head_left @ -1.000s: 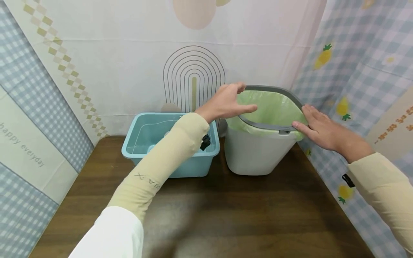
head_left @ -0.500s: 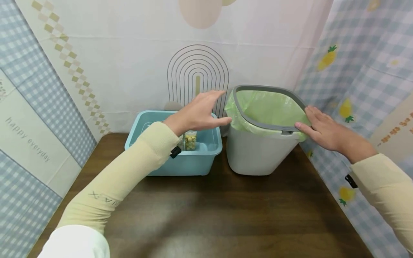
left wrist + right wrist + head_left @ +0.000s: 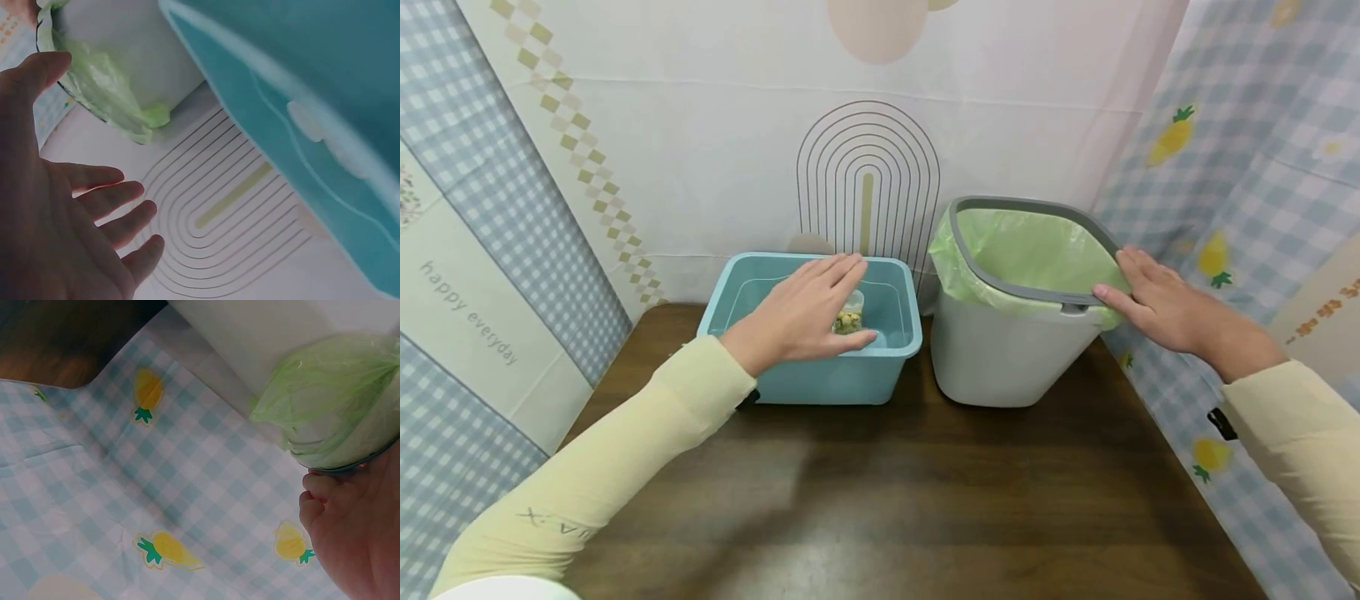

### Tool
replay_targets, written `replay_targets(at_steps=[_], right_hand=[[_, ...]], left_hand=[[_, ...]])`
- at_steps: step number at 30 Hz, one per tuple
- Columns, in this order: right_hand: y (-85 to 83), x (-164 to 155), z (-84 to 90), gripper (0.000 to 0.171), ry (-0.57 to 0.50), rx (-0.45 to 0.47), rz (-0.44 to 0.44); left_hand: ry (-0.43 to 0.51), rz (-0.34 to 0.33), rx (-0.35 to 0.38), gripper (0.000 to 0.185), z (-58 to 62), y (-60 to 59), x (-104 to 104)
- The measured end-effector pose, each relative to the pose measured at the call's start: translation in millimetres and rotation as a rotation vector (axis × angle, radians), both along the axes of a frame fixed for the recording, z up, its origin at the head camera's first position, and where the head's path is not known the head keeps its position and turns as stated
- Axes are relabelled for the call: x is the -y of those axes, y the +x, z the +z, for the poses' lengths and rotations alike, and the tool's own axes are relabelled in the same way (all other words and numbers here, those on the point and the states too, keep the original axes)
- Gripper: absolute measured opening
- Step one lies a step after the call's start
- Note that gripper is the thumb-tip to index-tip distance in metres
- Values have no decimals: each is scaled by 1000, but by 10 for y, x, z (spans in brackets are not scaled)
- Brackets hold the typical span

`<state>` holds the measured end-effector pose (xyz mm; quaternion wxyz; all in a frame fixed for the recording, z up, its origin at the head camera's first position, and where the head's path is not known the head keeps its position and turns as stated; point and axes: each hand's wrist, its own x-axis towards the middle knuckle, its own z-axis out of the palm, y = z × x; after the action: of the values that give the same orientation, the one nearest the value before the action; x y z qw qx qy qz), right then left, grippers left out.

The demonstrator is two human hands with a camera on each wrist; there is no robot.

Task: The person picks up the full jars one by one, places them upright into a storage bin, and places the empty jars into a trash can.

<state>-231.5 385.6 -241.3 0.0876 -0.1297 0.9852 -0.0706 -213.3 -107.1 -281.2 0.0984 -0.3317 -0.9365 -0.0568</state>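
My left hand (image 3: 797, 321) hovers above the left front part of a light blue plastic basin (image 3: 912, 337), fingers extended and thumb apart, holding nothing. Its bare palm also shows in the left wrist view. Inside the basin, partly hidden by that hand, stands a small clear jar (image 3: 850, 320) with yellow-green contents. To the right is a pale grey trash can (image 3: 988, 358) with a darker grey rim ring (image 3: 1022, 292) and a green bag liner (image 3: 1045, 246). My right hand (image 3: 1176, 312) grips its right front corner, thumb over the ring and fingers along the side.
Basin and trash can stand side by side at the back of a brown wooden table (image 3: 880, 500). A white printed cloth (image 3: 737, 167) hangs close behind them. Blue checked cloth with pineapples (image 3: 1213, 254) borders the right side, near the right hand.
My left hand has moved left and toward me, from over the trash can's opening to over the basin, uncovering the jar. My right hand has stayed at the trash can's rim.
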Motion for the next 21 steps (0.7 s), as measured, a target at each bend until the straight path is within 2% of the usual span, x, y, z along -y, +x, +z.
replay_targets(at_steps=[7, 14, 21], right_hand=[[-9, -18, -3, 89, 11, -15, 3], [47, -60, -24, 87, 0, -44, 8], [142, -8, 74, 82, -25, -160, 43]], left_hand=[[11, 44, 51, 97, -239, 171, 268], [17, 88, 102, 100, -455, 259, 477], [12, 119, 116, 102, -581, 320, 620]])
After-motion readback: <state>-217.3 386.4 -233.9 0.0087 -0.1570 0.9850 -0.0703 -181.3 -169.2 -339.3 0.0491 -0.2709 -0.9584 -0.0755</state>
